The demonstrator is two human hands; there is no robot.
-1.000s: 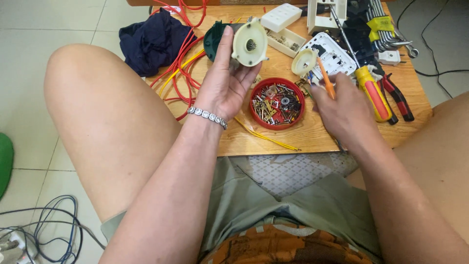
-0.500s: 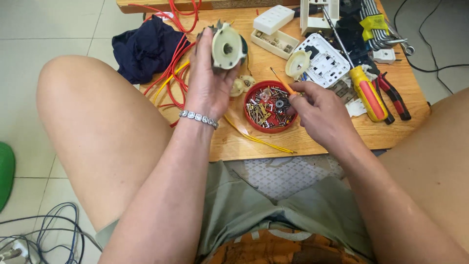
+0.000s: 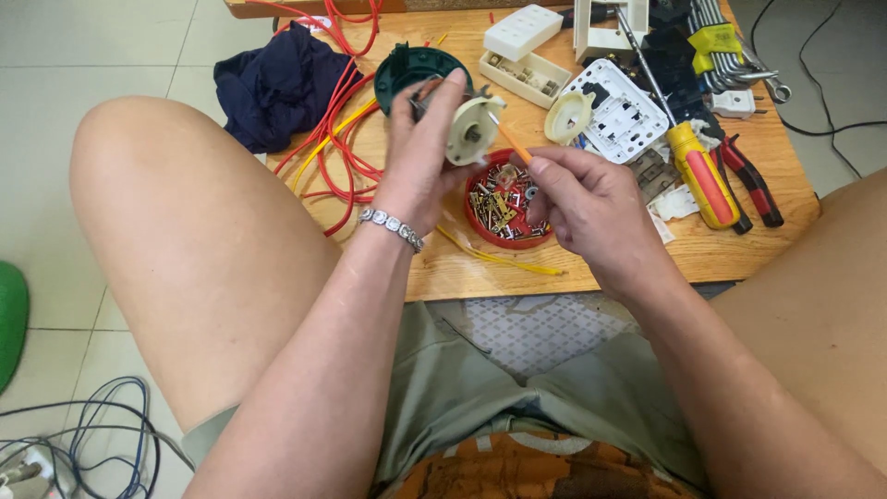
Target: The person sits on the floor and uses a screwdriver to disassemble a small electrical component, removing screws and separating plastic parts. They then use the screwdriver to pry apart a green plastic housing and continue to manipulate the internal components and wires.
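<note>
So, head cam only, looking straight down over the knees at a low wooden table (image 3: 591, 268). My left hand (image 3: 420, 166) is up off the table with the fingers wrapped around a cream round plastic part (image 3: 473, 129), its centre hole facing me. It hangs in the air just above the far rim of the red bowl (image 3: 504, 231), which is full of small screws and metal bits. My right hand (image 3: 587, 199) is just beside it, fingers pinched shut on a thin orange-handled tool (image 3: 514, 145) whose tip points up at the cream part; can't tell if it's actually touching. Behind the left hand sits a dark green round cover (image 3: 411, 69), red wires (image 3: 333, 157) and a navy cloth (image 3: 277, 83). Off to the right: a white switch plate (image 3: 619, 115), a yellow-and-red screwdriver (image 3: 702, 176), red pliers (image 3: 753, 180). There's a silver bracelet (image 3: 393, 226) on the left wrist.
</note>
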